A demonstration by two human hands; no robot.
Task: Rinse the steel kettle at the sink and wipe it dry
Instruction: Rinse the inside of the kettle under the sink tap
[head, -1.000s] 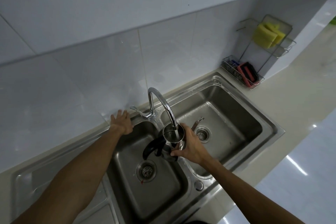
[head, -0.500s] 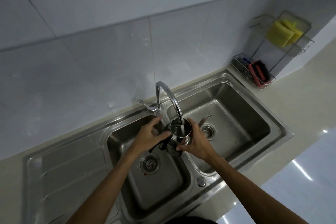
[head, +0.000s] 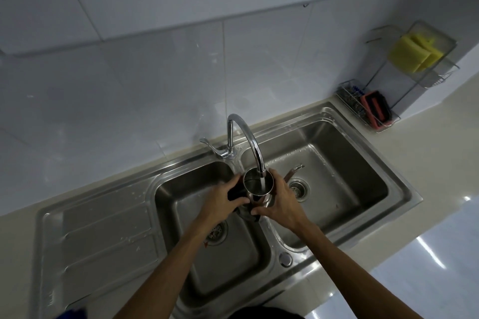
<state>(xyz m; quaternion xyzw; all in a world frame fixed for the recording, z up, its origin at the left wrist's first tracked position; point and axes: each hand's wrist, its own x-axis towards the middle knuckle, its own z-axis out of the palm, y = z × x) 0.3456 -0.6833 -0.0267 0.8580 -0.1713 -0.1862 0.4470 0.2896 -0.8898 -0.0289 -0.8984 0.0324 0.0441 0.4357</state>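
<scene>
A: Head view. Kettle position?

B: Steel kettle (head: pixel 257 185) held upright over the divider between the two basins of the sink (head: pixel 404 189), mouth directly under the faucet (head: pixel 248 142) spout. Water seen running into the open top.

A: Left hand?

B: Left hand (head: pixel 220 202) closed around the kettle's dark handle (head: pixel 237 195), on the left-basin side. Fingers wrapped, thumb across the grip.

A: Right hand?

B: Right hand (head: pixel 281 204) cupped against the kettle's right wall, fingers curled round the body, thumb low at the front. Firm hold, both hands touching the kettle.

A: Spout of the kettle?

B: Thin curved spout (head: pixel 294 172) pointing away over the right basin, above the right drain (head: pixel 298 189).

A: Other fixtures?

B: Left drain (head: pixel 216 234) partly covered by the left forearm. Faucet lever (head: pixel 211 146) angled left at the back rim. Drainboard (head: pixel 103 241) left of the basins, wet with droplets.

A: Counter items?

B: Wire rack (head: pixel 414 85) in the far right corner against the tiled wall (head: pixel 129 85). Yellow sponges (head: pixel 413 53) on the upper tier; red-and-black scrubber (head: pixel 375 107) on the lower tier. Pale counter (head: pixel 440 150) around the sink.
</scene>
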